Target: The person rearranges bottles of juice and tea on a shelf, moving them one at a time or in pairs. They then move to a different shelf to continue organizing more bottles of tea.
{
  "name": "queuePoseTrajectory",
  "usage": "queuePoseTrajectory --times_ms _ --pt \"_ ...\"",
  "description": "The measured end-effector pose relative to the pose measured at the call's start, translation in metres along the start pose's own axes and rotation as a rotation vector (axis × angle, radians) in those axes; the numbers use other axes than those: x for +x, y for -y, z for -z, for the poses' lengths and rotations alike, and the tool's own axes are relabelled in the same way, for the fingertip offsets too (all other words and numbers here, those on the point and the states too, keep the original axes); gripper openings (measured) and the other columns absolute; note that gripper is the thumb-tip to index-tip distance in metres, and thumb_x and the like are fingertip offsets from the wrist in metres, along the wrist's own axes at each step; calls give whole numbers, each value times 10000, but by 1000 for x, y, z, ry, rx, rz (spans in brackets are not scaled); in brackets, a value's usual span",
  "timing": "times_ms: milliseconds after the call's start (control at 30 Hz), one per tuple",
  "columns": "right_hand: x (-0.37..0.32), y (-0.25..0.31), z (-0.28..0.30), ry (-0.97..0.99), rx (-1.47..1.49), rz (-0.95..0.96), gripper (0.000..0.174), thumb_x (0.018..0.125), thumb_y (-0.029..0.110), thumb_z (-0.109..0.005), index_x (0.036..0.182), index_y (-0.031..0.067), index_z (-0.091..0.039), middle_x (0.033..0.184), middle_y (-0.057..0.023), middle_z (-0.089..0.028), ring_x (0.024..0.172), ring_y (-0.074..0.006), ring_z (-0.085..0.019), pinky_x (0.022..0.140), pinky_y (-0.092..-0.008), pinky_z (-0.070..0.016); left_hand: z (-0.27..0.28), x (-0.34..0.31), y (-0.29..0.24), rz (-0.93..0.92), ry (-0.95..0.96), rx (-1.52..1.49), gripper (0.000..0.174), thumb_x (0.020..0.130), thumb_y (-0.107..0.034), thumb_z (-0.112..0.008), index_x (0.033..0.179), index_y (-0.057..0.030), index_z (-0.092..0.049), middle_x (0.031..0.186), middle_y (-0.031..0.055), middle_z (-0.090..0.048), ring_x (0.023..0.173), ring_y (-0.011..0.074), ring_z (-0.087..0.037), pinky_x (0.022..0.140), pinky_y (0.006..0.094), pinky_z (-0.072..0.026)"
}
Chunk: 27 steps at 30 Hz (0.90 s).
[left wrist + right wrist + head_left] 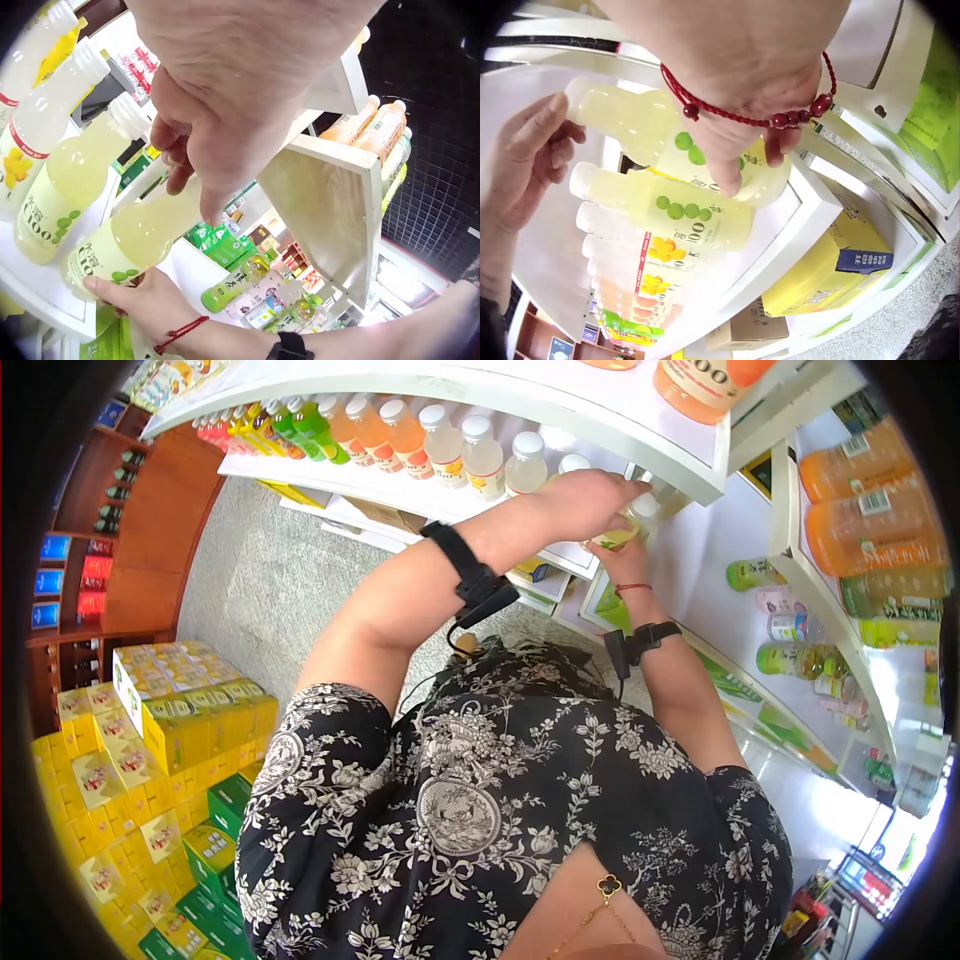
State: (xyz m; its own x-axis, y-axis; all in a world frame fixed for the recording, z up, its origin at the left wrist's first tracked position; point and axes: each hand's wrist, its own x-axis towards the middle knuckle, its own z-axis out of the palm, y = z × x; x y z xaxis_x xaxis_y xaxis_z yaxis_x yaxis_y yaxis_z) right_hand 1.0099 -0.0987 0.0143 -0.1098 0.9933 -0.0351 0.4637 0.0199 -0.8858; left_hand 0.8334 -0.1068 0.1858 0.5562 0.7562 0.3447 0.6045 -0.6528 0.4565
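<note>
Pale yellow-green plastic bottle (649, 127) was gripped low by the right hand (154, 298), capped end pinched by the left hand (532, 146), pretty much ten o'clock (right-wrist view).

Left grip (588, 505) and right grip (628, 564) hold a bottle (617, 538).

Pale yellow bottle (139, 232), green-dotted label (97, 259), red bracelet (781, 120), white-flowered black garment (520, 780)

Left arm (385, 615) bent at the elbow, forearm slanting across toward the person's right. Left hand (590, 503) farther out, back facing the head camera, fingers curled. Right arm (690, 695) reaches forward; right hand (625, 560) nearer the body, gripping, thumb opposing fingers.
</note>
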Motion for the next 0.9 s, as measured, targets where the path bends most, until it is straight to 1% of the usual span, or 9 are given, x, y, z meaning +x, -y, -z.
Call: queuePoseTrajectory --times_ms 33,100,167,200,267,500,700,767,900 --pt "-3 15 2 14 -7 4 594 663 236 -797 1157 38 -533 1060 -146 -651 978 -275 -629 835 -354 -492 3 -9 6 13 -10 -1 310 811 -198 -610 1069 -33 -558 883 149 -642 860 334 -609 730 420 -497" --pt "-13 42 8 -18 -162 -46 582 668 207 -795 1158 37 -531 1067 -135 -651 985 -261 -628 851 -353 -487 11 -37 17 80 -232 -79 258 819 -171 -592 1050 -57 -602 893 134 -648 849 332 -611 734 407 -495" --pt "-9 40 6 -13 -199 -44 582 666 201 -795 1157 37 -531 1075 -134 -648 988 -261 -626 854 -350 -485 5 -76 30 358 -123 -114 246 813 -168 -593 1031 -62 -634 909 138 -649 869 318 -614 761 394 -488" --pt "-9 39 4 -14 -230 -43 582 663 195 -796 1157 37 -531 1083 -134 -644 991 -261 -623 858 -347 -483 -6 -92 37 368 -127 -119 246 813 -168 -593 1031 -62 -634 909 138 -649 869 318 -614 761 394 -488" --pt "-10 35 2 -21 -179 20 584 660 189 -797 1156 34 -531 1086 -137 -640 996 -263 -619 859 -349 -482 -32 -118 53 667 45 -180 333 807 -201 -610 1112 -68 -605 938 147 -647 899 306 -614 788 381 -488" --pt "-2 24 4 21 -164 93 571 657 167 -793 1144 17 -536 1071 -138 -634 981 -264 -617 843 -359 -485 -95 -105 67 806 -119 -190 535 790 -281 -638 1252 -50 -498 992 170 -644 923 321 -616 816 383 -489" --pt "4 2 5 37 -138 108 595 644 215 -806 1143 28 -541 1064 -133 -636 967 -275 -620 834 -355 -487 -104 -91 63 835 -169 -275 540 769 -322 -662 1199 -30 -516 966 179 -651 919 334 -619 795 396 -497" --pt "5 3 8 30 -178 101 596 642 227 -808 1140 32 -544 1066 -133 -637 970 -276 -619 833 -358 -487 -106 -85 62 947 -153 -271 501 759 -330 -676 1135 -27 -545 923 183 -655 895 338 -623 777 401 -503" --pt "2 11 7 24 -236 80 596 646 256 -805 1138 40 -548 1065 -135 -642 973 -283 -620 832 -368 -488 -111 -85 65 927 -207 -306 412 776 -285 -671 1047 4 -558 940 216 -644 929 357 -609 814 413 -488"
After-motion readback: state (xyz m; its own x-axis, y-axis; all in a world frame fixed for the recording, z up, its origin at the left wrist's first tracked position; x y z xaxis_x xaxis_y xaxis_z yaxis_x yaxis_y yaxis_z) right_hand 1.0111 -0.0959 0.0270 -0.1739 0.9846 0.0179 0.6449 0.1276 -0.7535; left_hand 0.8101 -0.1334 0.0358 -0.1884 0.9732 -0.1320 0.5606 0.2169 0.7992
